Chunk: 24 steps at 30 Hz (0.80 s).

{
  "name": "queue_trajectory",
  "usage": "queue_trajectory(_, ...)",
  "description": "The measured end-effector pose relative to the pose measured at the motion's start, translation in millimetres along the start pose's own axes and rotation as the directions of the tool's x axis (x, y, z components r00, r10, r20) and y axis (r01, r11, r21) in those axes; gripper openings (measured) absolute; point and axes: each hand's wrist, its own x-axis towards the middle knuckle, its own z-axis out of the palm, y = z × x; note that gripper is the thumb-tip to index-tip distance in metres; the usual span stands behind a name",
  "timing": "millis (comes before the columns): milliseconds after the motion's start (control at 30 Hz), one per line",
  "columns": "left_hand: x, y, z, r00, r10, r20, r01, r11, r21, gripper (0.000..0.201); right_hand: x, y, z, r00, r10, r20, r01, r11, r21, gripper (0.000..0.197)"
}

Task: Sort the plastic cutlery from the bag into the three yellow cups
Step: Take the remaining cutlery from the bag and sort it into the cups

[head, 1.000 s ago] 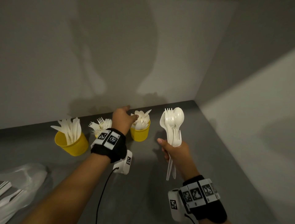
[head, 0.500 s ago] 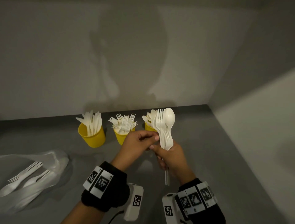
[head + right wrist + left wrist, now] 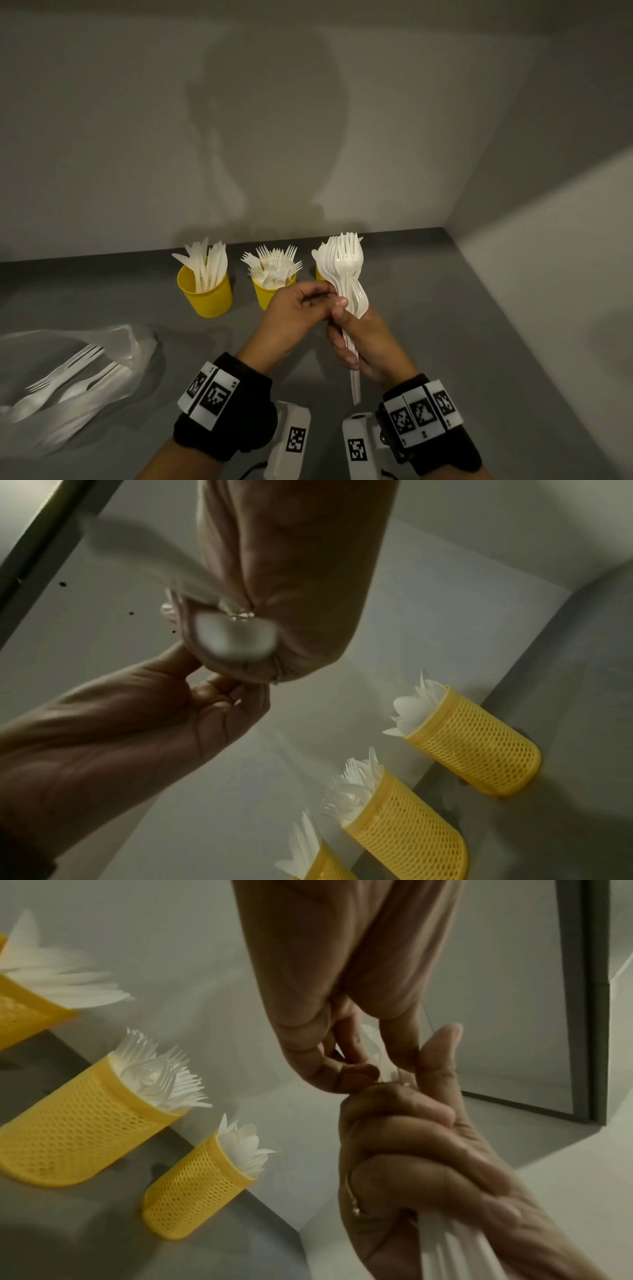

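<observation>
Three yellow mesh cups stand in a row by the back wall: the knife cup, the fork cup and the spoon cup, which is mostly hidden behind the cutlery I hold. My right hand grips an upright bundle of white plastic cutlery by the handles, with forks facing me. My left hand pinches one piece at the neck of the bundle; which piece is unclear. The left wrist view shows that pinch above the right hand. The clear plastic bag lies at the left with several pieces inside.
The grey table ends at a white wall behind and another on the right. In the right wrist view the spoon cup, fork cup and knife cup stand close together. The bag lies near the table's left front.
My left hand left the spoon cup and came back to the bundle, where it now pinches a piece. The bundle now shows forks at the front instead of a spoon.
</observation>
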Motion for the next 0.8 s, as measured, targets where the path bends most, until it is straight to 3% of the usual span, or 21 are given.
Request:
queue_trajectory(167,-3.3,4.5,-3.0,0.992,-0.004,0.124,0.005,1.000,-0.007,0.017,-3.0,-3.0,-0.3,0.997,0.025,0.076,-0.025,1.000,0.000,0.079)
queue_trajectory(267,-3.6,6.2,-2.0,0.996,0.006,0.086,-0.004,1.000,-0.027,0.010,-2.6,-5.1,0.9,0.998,0.021,0.060,-0.021,1.000,0.007,0.067)
queue_trajectory(467,-2.2,6.8,-1.7,0.999,0.010,0.033,-0.011,0.999,0.031,0.017,-4.1,-7.6,6.8,0.998,-0.010,-0.057,0.007,0.998,-0.058,0.034)
queue_trajectory(700,-4.5,4.7,-3.3,0.999,0.027,-0.037,-0.027,1.000,-0.012,0.016,-6.8,-4.1,9.3,0.997,-0.059,-0.048,0.056,0.996,-0.068,0.031)
queue_trajectory(800,-4.3,5.3,-4.8,1.000,-0.011,0.020,0.013,0.996,-0.089,0.010,-9.1,-4.5,6.1,0.998,-0.052,-0.037,0.051,0.998,-0.024,0.030)
